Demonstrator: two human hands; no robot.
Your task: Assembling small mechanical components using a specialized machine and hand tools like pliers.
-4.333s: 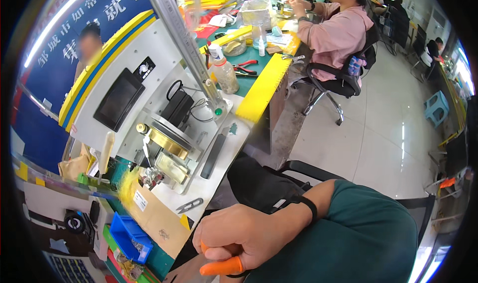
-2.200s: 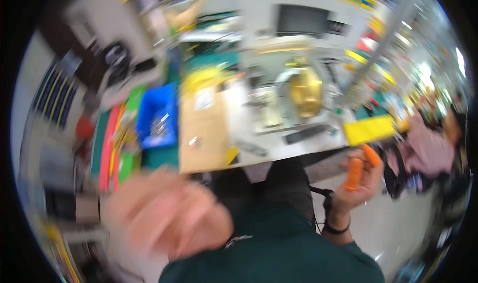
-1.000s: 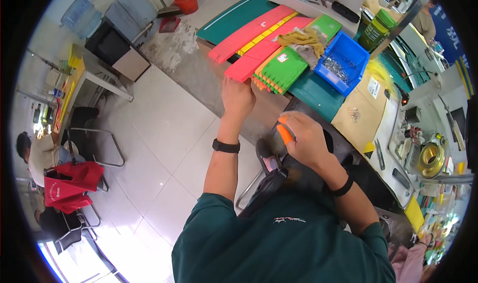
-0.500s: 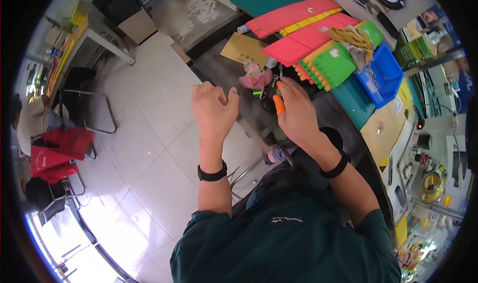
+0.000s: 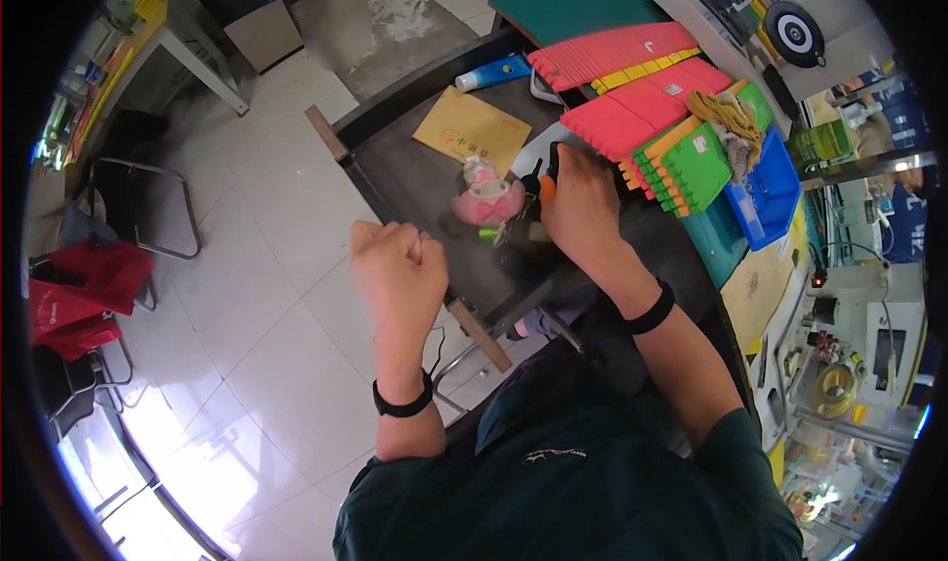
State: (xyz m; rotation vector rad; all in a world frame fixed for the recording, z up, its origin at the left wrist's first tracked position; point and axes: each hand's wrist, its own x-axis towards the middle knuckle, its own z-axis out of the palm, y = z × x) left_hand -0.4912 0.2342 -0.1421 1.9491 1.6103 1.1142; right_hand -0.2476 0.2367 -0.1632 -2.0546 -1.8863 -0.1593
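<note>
My left hand [image 5: 400, 280] is closed in a loose fist beside the outer side of a pulled-out dark drawer [image 5: 380, 171]; nothing shows in it. My right hand [image 5: 583, 205] reaches into the drawer, wearing an orange finger cot [image 5: 546, 188]. Its fingers are bent round something dark that I cannot make out. Next to its fingertips lies a pink and white plush charm [image 5: 489, 200], with keys and a small green piece by it. A yellow envelope [image 5: 472, 131] lies flat farther back. Behind that is a blue and white tube [image 5: 494, 73].
On the bench to the right, red foam-like sheets [image 5: 647, 107], a green stack [image 5: 696, 171], work gloves [image 5: 729, 117] and a blue tray [image 5: 775, 200] crowd together. A red cloth [image 5: 84, 289] hangs over a chair at the left. Tiled floor [image 5: 286, 215] lies beyond the drawer.
The drawer stands farther out to the left, showing more of its contents. My left hand has moved down and left, its thumb now tucked in. My right hand's fingers have closed more.
</note>
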